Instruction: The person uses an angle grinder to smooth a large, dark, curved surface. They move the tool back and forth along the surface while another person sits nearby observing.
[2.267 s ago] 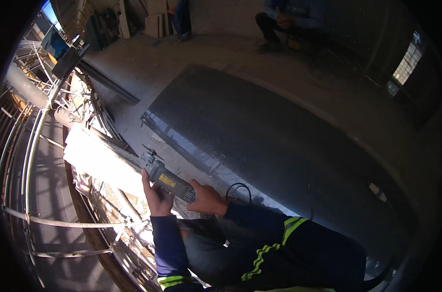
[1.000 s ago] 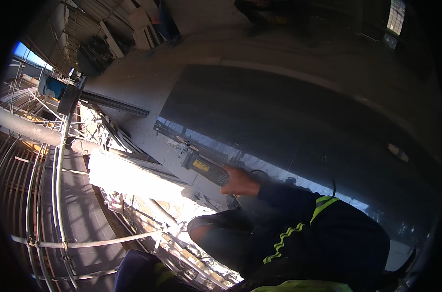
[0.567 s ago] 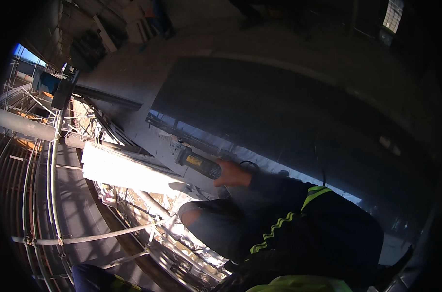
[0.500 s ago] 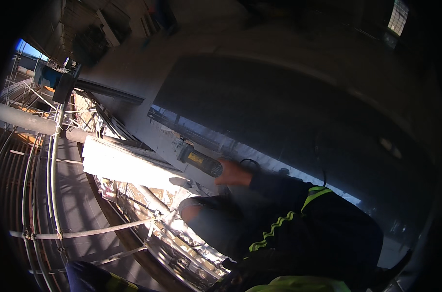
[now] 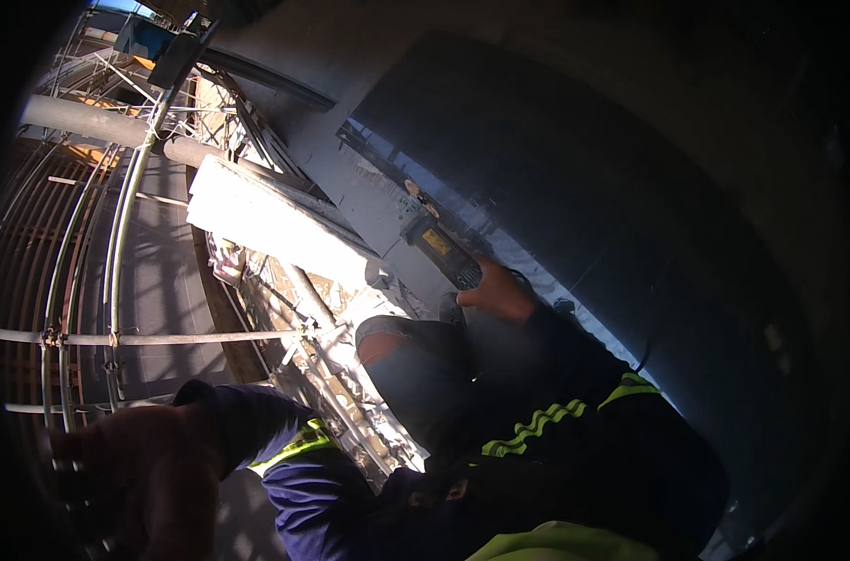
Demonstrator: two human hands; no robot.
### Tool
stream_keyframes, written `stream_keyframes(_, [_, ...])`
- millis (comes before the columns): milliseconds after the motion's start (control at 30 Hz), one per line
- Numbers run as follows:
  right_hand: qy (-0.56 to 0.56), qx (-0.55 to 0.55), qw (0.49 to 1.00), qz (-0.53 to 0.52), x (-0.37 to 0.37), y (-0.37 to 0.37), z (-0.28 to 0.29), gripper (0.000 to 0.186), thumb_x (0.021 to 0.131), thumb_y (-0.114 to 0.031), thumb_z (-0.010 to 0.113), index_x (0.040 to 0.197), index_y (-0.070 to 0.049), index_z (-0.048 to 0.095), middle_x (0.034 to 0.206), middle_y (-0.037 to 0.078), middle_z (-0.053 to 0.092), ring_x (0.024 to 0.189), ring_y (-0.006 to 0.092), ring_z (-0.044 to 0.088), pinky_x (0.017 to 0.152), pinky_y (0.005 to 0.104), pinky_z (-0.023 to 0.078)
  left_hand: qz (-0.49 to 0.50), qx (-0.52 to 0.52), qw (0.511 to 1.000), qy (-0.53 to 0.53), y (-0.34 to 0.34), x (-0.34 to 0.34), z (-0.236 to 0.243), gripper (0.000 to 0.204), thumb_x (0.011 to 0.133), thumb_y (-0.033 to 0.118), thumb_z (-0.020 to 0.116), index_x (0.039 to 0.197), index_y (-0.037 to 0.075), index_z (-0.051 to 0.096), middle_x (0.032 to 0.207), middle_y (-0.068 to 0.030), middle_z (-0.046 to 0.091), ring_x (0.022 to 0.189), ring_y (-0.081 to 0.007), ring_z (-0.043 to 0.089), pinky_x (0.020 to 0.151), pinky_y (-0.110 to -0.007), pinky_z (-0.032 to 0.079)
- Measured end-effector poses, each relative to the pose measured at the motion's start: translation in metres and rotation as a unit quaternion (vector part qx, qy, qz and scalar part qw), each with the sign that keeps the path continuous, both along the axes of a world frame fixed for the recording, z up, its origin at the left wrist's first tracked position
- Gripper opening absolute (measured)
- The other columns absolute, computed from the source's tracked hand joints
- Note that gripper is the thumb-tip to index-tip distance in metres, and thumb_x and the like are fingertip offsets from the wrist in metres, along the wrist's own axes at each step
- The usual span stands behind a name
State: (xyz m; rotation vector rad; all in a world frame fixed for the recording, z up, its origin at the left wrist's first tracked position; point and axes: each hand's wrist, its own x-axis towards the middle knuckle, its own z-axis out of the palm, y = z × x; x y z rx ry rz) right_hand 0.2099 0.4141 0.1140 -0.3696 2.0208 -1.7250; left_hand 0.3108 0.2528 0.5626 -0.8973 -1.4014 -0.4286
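One grinder [image 5: 448, 260] sits beside the left edge of a dark sheet [image 5: 556, 150], my right hand [image 5: 502, 292] wrapped around its back end. Its disc [image 5: 422, 199] is at that edge; whether they touch, I cannot tell. My left hand [image 5: 149, 472], apart from the right and well left of the sheet, is raised with fingers spread, dim and blurred. My navy sleeve [image 5: 579, 346] hides part of the sheet's edge, and my bent knee [image 5: 385, 348] stands left of it. Farther left of the sheet are a sunlit white board [image 5: 266, 220], scaffold poles [image 5: 130, 224] and a thick pipe [image 5: 88, 117]. A yellow label [image 5: 436, 241] marks the grinder, its print too small to read.
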Motion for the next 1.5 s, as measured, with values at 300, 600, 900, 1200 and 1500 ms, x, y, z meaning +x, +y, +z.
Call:
stream_keyframes(300, [0.038, -0.008, 0.999, -0.034, -0.001, 0.018, 0.026, 0.079, 0.069, -0.026, 0.086, 0.136, 0.007, 0.061, 0.118, 0.025, 0.072, 0.110, 0.0350, 0.070, 0.097, 0.0402, 0.054, 0.048, 0.337, 0.458, -0.821, -0.075, -0.093, -0.302, 0.091, 0.101, 0.067, 0.063, 0.152, -0.007, 0.051, 0.133, -0.0183, 0.069, 0.111, -0.0267, 0.068, 0.098, -0.040, 0.054])
stream_keyframes(600, [0.026, 0.021, 0.999, -0.028, 0.002, 0.007, 0.034, 0.074, 0.067, -0.026, 0.084, 0.133, 0.001, 0.061, 0.109, 0.023, 0.075, 0.103, 0.0386, 0.074, 0.091, 0.0418, 0.057, -0.072, 0.509, 0.221, -0.829, -0.048, -0.122, -0.356, 0.124, 0.086, 0.101, 0.033, 0.155, -0.002, 0.048, 0.151, -0.0243, 0.054, 0.135, -0.0364, 0.053, 0.111, -0.059, 0.042])
stream_keyframes(900, [0.045, 0.129, 0.991, 0.004, -0.006, 0.000, 0.013, 0.077, 0.070, -0.031, 0.082, 0.136, 0.001, 0.058, 0.111, 0.030, 0.074, 0.106, 0.0471, 0.073, 0.094, 0.0486, 0.057, -0.220, 0.686, 0.187, -0.668, -0.030, -0.125, -0.422, 0.103, 0.089, 0.094, 0.045, 0.146, 0.009, 0.060, 0.147, -0.0197, 0.059, 0.136, -0.0382, 0.053, 0.114, -0.065, 0.037])
stream_keyframes(1200, [-0.020, 0.243, 0.967, 0.077, 0.000, -0.002, 0.001, 0.074, 0.077, -0.036, 0.079, 0.136, 0.002, 0.055, 0.110, 0.034, 0.072, 0.109, 0.0513, 0.070, 0.095, 0.0532, 0.056, -0.289, 0.776, 0.176, -0.532, -0.030, -0.100, -0.497, 0.067, 0.100, 0.066, 0.060, 0.131, 0.007, 0.068, 0.123, -0.0156, 0.072, 0.114, -0.0331, 0.068, 0.104, -0.050, 0.054])
stream_keyframes(1500, [0.011, 0.226, 0.971, 0.078, -0.009, -0.016, -0.022, 0.077, 0.074, -0.035, 0.081, 0.137, 0.001, 0.055, 0.113, 0.034, 0.072, 0.109, 0.0509, 0.070, 0.095, 0.0523, 0.057, -0.256, 0.797, 0.235, -0.494, -0.038, -0.117, -0.496, 0.055, 0.102, 0.056, 0.062, 0.129, 0.008, 0.068, 0.116, -0.0140, 0.074, 0.105, -0.0304, 0.072, 0.094, -0.046, 0.060])
